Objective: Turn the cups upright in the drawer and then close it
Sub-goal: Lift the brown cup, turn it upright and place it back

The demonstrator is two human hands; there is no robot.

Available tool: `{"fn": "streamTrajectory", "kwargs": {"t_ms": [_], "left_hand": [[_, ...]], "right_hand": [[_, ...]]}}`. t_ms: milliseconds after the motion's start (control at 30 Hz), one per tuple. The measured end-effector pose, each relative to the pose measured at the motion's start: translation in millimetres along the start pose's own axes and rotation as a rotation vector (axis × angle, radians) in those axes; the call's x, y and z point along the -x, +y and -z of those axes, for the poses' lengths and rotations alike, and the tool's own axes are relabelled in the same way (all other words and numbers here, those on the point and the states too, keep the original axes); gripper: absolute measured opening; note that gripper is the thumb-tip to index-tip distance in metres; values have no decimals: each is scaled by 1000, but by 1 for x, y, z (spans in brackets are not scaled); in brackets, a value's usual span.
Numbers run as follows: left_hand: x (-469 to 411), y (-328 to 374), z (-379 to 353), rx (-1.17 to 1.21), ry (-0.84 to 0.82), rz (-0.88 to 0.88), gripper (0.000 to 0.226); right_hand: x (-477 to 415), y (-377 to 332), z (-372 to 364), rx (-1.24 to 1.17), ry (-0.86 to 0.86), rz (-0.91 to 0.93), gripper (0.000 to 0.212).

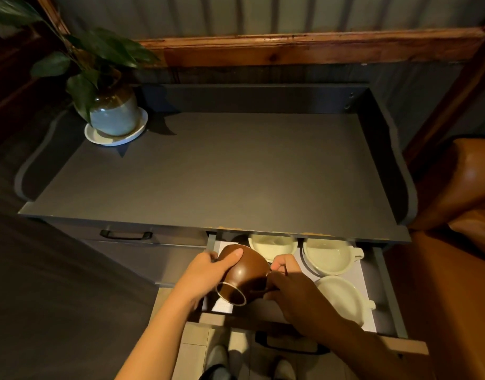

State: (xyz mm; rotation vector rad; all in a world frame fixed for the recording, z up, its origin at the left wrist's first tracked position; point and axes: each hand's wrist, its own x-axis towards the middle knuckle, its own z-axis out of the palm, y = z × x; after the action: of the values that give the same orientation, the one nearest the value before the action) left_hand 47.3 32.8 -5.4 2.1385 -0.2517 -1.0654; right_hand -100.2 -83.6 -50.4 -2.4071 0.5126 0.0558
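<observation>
I hold a brown cup (245, 272) over the left part of the open drawer (384, 292), tilted with its foot ring toward me. My left hand (211, 272) grips its left side, thumb on top. My right hand (299, 292) holds its right side at the handle. Two cream cups sit upright at the drawer's back, one in the middle (273, 245) and one to the right (330, 256). A third cream cup (342, 294) lies bottom up at the front right. A dark cup (240, 239) is barely visible at the back left.
The drawer's black handle (290, 345) is below my right forearm. A closed drawer with a handle (125, 235) is to the left. On the grey cabinet top (222, 171) stands a potted plant (114, 111) on a white saucer. An orange leather seat (460, 215) is at right.
</observation>
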Motion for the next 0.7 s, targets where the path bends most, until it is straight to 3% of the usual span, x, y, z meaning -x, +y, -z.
{"fn": "streamTrajectory", "kwargs": {"t_ms": [133, 233, 367, 467, 567, 700], "left_hand": [[0, -2, 0, 120, -133, 91, 60], [1, -7, -6, 192, -135, 80, 43], [4, -9, -12, 243, -72, 27, 35], [8, -11, -16, 303, -20, 0, 37], [12, -14, -17, 355, -4, -34, 59], [14, -22, -16, 298, 34, -97, 75]], "right_hand": [[2, -4, 8, -41, -106, -7, 23], [5, -1, 8, 0, -125, 49, 28], [6, 2, 15, -217, 38, -42, 22], [2, 5, 17, -142, 123, -57, 48], [-4, 3, 12, -315, -29, -89, 75], [-1, 8, 14, -361, -14, -184, 41]]}}
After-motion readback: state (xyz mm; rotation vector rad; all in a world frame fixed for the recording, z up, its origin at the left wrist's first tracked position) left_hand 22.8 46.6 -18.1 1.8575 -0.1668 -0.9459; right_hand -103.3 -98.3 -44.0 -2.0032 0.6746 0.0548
